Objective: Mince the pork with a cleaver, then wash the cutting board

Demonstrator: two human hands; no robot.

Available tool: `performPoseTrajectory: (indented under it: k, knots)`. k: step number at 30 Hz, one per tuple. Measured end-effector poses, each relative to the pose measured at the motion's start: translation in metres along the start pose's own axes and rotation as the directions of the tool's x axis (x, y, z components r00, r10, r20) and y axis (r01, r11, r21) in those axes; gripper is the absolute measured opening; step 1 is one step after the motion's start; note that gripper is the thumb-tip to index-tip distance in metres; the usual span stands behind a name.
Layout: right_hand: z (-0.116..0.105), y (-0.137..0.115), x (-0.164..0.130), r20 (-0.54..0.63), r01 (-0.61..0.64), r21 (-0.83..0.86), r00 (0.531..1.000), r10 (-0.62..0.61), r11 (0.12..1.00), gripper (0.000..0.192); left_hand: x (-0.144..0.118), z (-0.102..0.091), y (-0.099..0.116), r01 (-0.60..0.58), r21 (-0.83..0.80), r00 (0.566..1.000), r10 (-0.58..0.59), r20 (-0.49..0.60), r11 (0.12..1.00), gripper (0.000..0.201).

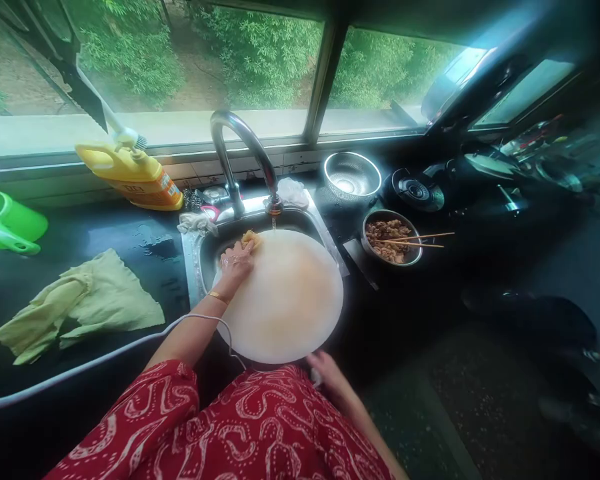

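Observation:
A large round white cutting board [285, 300] with yellowish-brown stains lies over the steel sink [195, 267]. My left hand [237, 263], wet and wearing a bangle at the wrist, is closed on a yellowish scrubbing pad [251, 239] pressed to the board's upper left edge. Down at the near edge, my right hand [327, 370] grips the board's rim; part of its fingers is hidden. Above the board, a thin stream of water runs from the curved faucet [247, 143].
A yellow jug [135, 177], a green dipper [10, 220] and a green cloth [100, 293] are on the left. To the right stand a steel colander [353, 177], a bowl of meat [393, 239] with chopsticks, and a gas burner [417, 190]. A white cable [105, 350] crosses my left forearm.

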State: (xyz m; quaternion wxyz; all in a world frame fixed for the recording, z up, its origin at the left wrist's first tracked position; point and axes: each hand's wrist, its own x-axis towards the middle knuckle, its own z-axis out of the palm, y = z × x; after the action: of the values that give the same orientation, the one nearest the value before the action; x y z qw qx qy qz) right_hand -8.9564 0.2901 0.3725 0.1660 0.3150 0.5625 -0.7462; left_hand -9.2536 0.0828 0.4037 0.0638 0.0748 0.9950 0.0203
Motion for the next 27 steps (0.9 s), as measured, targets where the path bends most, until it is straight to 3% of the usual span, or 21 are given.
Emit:
performPoseTrajectory:
  k: [2,4,8,11,15,18,21,23,24,27]
  knots:
    - [0.022,0.011,-0.008,0.175,-0.038,-0.043,0.984,0.045,0.998,0.051,-0.002,0.0,-0.004,0.029,-0.01,0.999,-0.029,0.017,1.0,0.051]
    - [0.034,0.011,-0.008,0.221,-0.057,0.002,0.974,0.055,0.998,0.046,-0.004,0.0,-0.006,0.055,-0.026,0.998,-0.055,0.019,0.998,0.05]
    - [0.039,0.0,-0.006,0.058,-0.08,0.089,0.995,0.075,0.993,0.021,-0.01,0.003,-0.007,0.099,-0.061,0.995,-0.098,0.013,0.993,0.051]
    - [0.042,-0.002,-0.006,-0.086,-0.122,0.223,0.986,0.144,0.967,0.014,-0.018,0.004,-0.007,0.119,-0.082,0.993,-0.118,0.007,0.99,0.051]
    - [0.04,-0.005,0.0,-0.128,-0.16,0.57,0.951,0.28,0.806,0.017,-0.034,0.005,-0.01,0.137,-0.063,0.991,-0.135,0.023,0.989,0.051]
    - [0.031,-0.008,0.009,-0.099,-0.069,0.663,0.979,0.179,0.745,0.029,-0.049,0.004,-0.015,0.084,-0.003,0.996,-0.084,-0.008,0.996,0.051]
    - [0.022,-0.011,0.017,-0.149,0.066,0.633,0.988,0.037,0.772,0.042,-0.068,0.003,-0.009,-0.102,0.035,0.995,0.101,0.022,0.994,0.051]
    - [0.018,-0.013,0.019,-0.188,0.12,0.608,0.982,-0.004,0.785,0.047,-0.083,0.003,0.011,-0.301,0.025,0.952,0.298,0.074,0.953,0.054]
    - [0.017,-0.013,0.02,-0.197,0.127,0.597,0.98,-0.009,0.792,0.049,-0.089,0.005,0.025,-0.407,0.013,0.91,0.404,0.088,0.913,0.055]
    - [0.01,-0.016,0.02,-0.208,0.125,0.575,0.978,-0.004,0.809,0.054,-0.093,0.008,0.078,-0.677,-0.051,0.731,0.679,0.075,0.734,0.05]
